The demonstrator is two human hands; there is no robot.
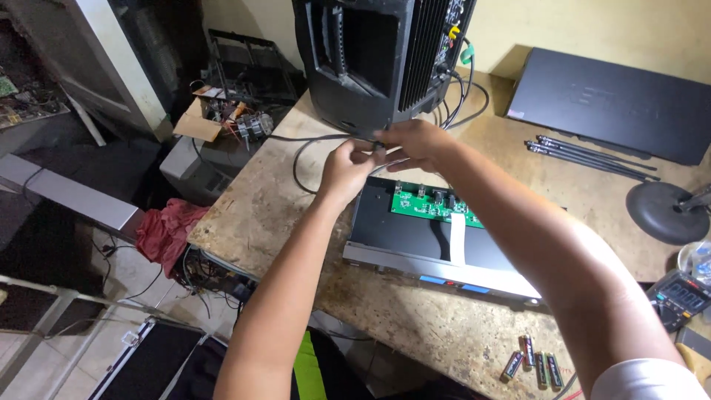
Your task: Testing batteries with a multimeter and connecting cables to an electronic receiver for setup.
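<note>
My left hand (pixel 346 170) and my right hand (pixel 416 143) meet over a worn workbench (pixel 259 215), fingers pinched together on a thin dark cable (pixel 302 138) that runs left and loops on the bench. The hands sit right in front of a large black speaker cabinet (pixel 370 52). Just below them lies an opened flat device (pixel 415 237) with a green circuit board (pixel 429 206) and a white ribbon strip (pixel 458 238).
A black flat box (pixel 607 100) and thin black rods (pixel 592 157) lie at the back right. A round black base (pixel 663 211), a multimeter (pixel 678 296) and several batteries (pixel 535 368) occupy the right side. Left of the bench: cluttered parts, a red cloth (pixel 167 226).
</note>
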